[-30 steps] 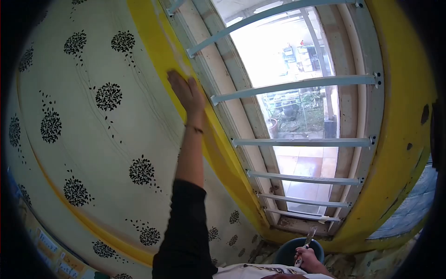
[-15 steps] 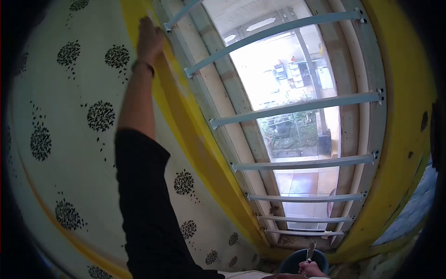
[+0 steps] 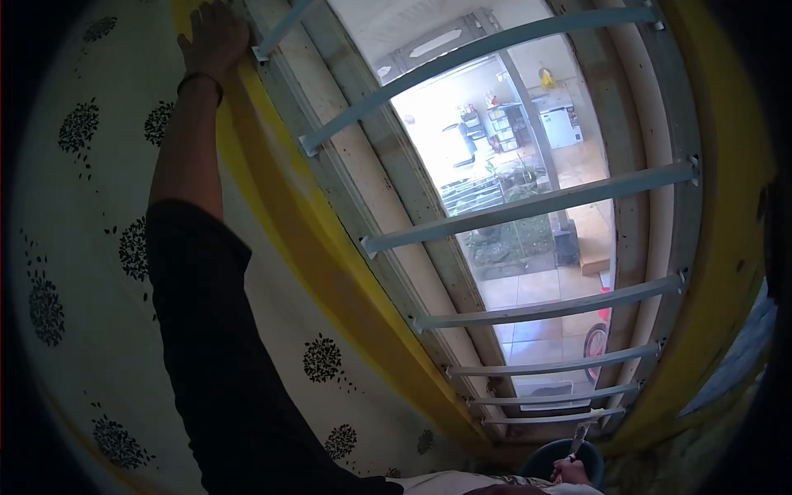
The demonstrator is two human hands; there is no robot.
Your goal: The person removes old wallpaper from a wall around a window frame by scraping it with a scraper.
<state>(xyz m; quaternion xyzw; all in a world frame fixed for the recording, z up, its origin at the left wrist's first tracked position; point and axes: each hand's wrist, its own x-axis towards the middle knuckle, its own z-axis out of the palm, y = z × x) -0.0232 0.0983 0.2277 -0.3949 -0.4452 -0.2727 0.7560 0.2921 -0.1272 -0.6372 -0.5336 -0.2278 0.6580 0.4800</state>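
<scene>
1. Head view, left hand (image 3: pixel 213 37): at 11 o'clock, up by the top of the yellow band (image 3: pixel 330 305). Fingers loosely spread, palm side toward the wall, no object visible in it. Looks like contact; exact pressure can't be told.
2. Head view, right hand (image 3: pixel 571 473): at 5 o'clock, closed around the handle of a scraper (image 3: pixel 582 431). Thumb and finger detail too small to read. Blade sticks out past the fist, aimed near 1 o'clock, over or beside the bucket (image 3: pixel 540 460). Can't tell if the blade touches the rim.
3. Head view, handling, judged: scraper should be light, with a rigid grip and a thin, possibly springy blade. Best hold is the handle, well back from the blade edge. If wet or coated, it could get slippery.
4. Head view, band: reads as a hard, fixed wall surface, patchy in places, running from 11 toward 5 o'clock between patterned wall (image 3: pixel 256 330) and barred window frame (image 3: pixel 338 181). Nothing to pinch; a flat palm or fingertips suit it.
</scene>
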